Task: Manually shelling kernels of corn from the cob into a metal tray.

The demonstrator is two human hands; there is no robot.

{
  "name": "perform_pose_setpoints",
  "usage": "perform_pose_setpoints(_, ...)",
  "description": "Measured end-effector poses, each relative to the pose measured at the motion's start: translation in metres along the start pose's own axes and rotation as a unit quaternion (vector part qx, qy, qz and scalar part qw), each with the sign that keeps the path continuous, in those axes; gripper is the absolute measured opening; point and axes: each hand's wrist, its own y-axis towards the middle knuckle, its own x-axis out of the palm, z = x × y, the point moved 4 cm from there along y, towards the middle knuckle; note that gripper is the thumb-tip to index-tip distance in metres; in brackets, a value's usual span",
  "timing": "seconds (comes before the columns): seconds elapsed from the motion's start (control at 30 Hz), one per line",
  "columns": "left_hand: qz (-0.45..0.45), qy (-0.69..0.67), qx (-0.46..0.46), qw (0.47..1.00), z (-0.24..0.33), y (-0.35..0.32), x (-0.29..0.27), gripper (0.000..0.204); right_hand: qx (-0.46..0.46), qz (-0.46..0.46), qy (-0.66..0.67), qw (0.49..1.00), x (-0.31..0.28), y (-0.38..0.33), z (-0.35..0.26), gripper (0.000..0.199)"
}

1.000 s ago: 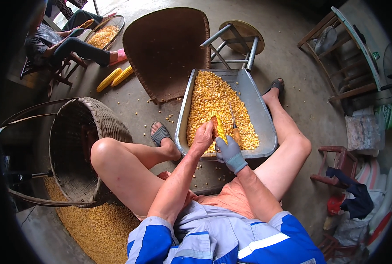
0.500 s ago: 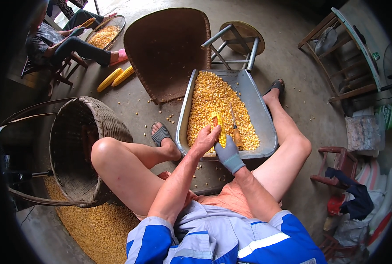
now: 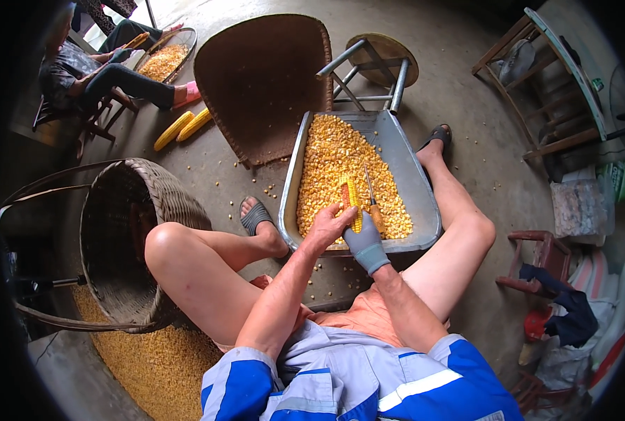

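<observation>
A partly shelled corn cob (image 3: 354, 193) is held upright over a grey metal tub (image 3: 409, 175) of loose yellow kernels (image 3: 333, 151). My bare left hand (image 3: 330, 226) grips the cob from the left, its thumb pressed against the rows. Around the cob's lower end closes my right hand (image 3: 363, 238), in a grey glove. A reddish bare strip shows on the cob's left side, while kernels still cover the rest. Just right of the cob, a thin metal tool with a wooden handle (image 3: 377, 216) lies on the kernels, close to the glove; its lower end is partly hidden.
At my left, a woven basket (image 3: 186, 203) lies tipped beside a kernel heap (image 3: 151, 365). Beyond the tub are a large woven tray (image 3: 263, 77) and a metal-legged stool (image 3: 396, 77). Two whole cobs (image 3: 174, 131) lie near a seated person (image 3: 81, 70). A red stool (image 3: 540, 256) stands right.
My left thumb and fingers have shifted slightly right along the cob. Both hands keep their hold, and the view has moved a little.
</observation>
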Motion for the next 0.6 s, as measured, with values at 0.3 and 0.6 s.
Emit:
perform_pose_setpoints(0.3, 0.031, -0.134, 0.018, 0.990, -0.020, 0.007, -0.009, 0.026, 0.208, -0.123, 0.242, 0.940, -0.005, 0.002, -0.028, 0.031)
perform_pose_setpoints(0.6, -0.020, -0.019, 0.004, 1.000, -0.014, 0.007, -0.004, 0.032, 0.003, -0.016, 0.123, 0.992, 0.010, 0.013, 0.005, 0.022)
